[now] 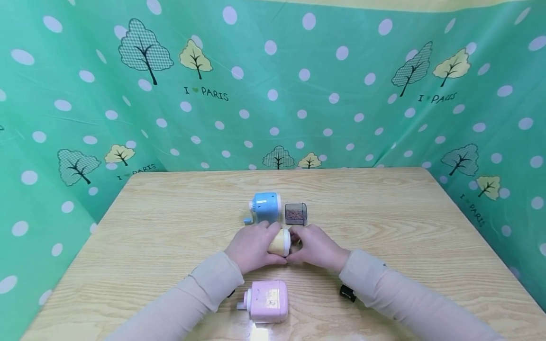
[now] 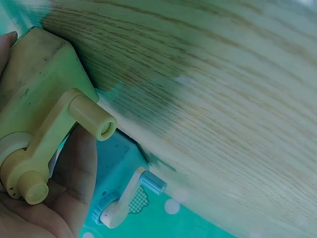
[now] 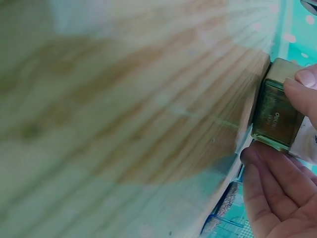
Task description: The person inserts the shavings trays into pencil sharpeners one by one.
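Bracing the yellow crank pencil sharpener (image 2: 44, 99) with curled left fingers (image 1: 271, 229), we pinch its shavings drawer (image 3: 276, 116) with our right fingers (image 3: 275, 173); a straight pull seems called for.

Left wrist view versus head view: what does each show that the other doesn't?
Only the left wrist view shows the crank of the yellow sharpener. Only the head view shows the pink sharpener and the transparent bin with reddish bits inside. Both show the left hand gripping the yellow sharpener, plus the blue sharpener, wooden table and green cloth.
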The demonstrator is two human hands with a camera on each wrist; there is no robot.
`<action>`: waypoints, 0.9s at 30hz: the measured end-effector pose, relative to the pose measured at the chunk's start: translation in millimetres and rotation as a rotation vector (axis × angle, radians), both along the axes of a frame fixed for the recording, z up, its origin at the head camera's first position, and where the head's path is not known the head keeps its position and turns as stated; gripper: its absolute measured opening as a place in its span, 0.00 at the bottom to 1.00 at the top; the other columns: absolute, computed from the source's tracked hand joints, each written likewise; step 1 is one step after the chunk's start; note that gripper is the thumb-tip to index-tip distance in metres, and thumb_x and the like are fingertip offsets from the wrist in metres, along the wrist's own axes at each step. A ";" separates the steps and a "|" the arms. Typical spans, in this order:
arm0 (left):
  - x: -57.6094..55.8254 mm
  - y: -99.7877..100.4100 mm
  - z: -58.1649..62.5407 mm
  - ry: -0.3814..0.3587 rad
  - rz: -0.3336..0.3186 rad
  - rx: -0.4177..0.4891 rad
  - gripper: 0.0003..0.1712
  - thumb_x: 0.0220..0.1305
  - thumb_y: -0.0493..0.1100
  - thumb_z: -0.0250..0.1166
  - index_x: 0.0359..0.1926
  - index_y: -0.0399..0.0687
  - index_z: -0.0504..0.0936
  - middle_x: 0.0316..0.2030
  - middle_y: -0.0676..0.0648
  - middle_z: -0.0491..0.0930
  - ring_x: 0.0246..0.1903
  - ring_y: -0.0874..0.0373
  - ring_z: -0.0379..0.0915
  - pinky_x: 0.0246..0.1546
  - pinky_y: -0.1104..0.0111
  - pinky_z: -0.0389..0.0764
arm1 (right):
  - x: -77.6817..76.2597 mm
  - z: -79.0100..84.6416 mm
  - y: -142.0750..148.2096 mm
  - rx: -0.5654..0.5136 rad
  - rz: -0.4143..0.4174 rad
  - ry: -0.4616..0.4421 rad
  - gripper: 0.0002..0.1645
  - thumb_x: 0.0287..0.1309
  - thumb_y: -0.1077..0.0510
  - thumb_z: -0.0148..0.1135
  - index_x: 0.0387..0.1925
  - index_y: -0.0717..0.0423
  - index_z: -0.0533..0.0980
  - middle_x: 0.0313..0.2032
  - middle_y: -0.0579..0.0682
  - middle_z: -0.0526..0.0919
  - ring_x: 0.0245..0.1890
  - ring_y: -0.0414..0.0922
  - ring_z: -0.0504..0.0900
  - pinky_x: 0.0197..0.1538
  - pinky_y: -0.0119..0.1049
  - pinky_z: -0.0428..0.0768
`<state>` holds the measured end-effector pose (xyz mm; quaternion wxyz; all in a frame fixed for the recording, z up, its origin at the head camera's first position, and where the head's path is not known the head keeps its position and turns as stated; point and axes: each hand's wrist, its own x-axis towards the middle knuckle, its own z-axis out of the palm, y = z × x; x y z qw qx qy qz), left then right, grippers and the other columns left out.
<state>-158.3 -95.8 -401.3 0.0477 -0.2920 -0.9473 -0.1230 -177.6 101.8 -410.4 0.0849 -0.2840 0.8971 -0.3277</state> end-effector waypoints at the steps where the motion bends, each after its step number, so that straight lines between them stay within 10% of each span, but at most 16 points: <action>1: 0.2 -0.1 0.0 -0.004 0.001 -0.001 0.38 0.47 0.67 0.71 0.49 0.46 0.78 0.32 0.48 0.78 0.27 0.59 0.72 0.25 0.64 0.77 | 0.1 -0.2 -0.2 0.001 0.002 -0.003 0.31 0.39 0.56 0.80 0.47 0.67 0.81 0.38 0.53 0.88 0.38 0.42 0.82 0.47 0.43 0.83; 27: 0.3 -4.5 9.2 -0.105 -0.017 0.009 0.38 0.53 0.70 0.66 0.53 0.47 0.74 0.34 0.49 0.77 0.27 0.61 0.71 0.26 0.65 0.78 | -5.2 8.3 0.2 0.138 0.077 -0.065 0.30 0.42 0.54 0.77 0.49 0.57 0.77 0.36 0.45 0.81 0.35 0.42 0.78 0.43 0.41 0.81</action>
